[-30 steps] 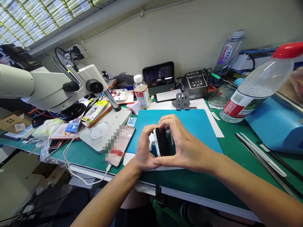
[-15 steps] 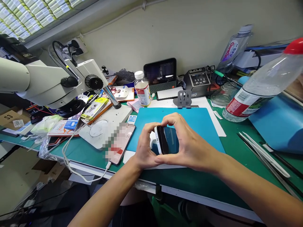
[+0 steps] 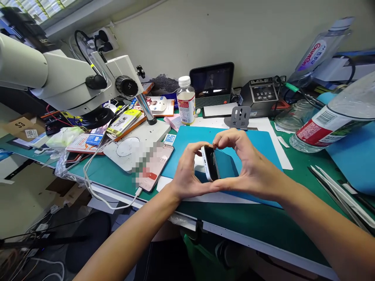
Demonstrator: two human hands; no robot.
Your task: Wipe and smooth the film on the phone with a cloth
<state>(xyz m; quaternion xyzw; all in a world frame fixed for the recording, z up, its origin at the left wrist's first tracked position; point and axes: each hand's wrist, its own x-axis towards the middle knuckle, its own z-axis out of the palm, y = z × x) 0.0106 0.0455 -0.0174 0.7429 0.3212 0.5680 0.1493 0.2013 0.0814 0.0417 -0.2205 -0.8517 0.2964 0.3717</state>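
A smartphone [image 3: 210, 164] with a pale frame and dark screen is tilted up on its long side above the blue mat [image 3: 260, 150]. My left hand [image 3: 186, 171] is closed around it from the left, fingers at the far end and thumb at the near end. From the right, my right hand [image 3: 253, 168] touches the phone with curled fingertips at the far corner and its thumb along the near end. A gap shows between the screen and my right palm. A white round shape behind the phone is partly hidden by my left fingers.
Left of the mat lie a lit phone [image 3: 156, 168] on a white cable and a microscope [image 3: 73, 84]. A small bottle [image 3: 186, 102], a display [image 3: 211, 84] and a grey metal stand [image 3: 239, 117] stand behind. Tweezers [image 3: 340, 195] and a large bottle [image 3: 328, 121] are at right.
My right palm has moved away from the screen, widening the gap, while its fingertips and thumb stay at the phone's ends. The phone stands more side-on. The camera view has shifted slightly.
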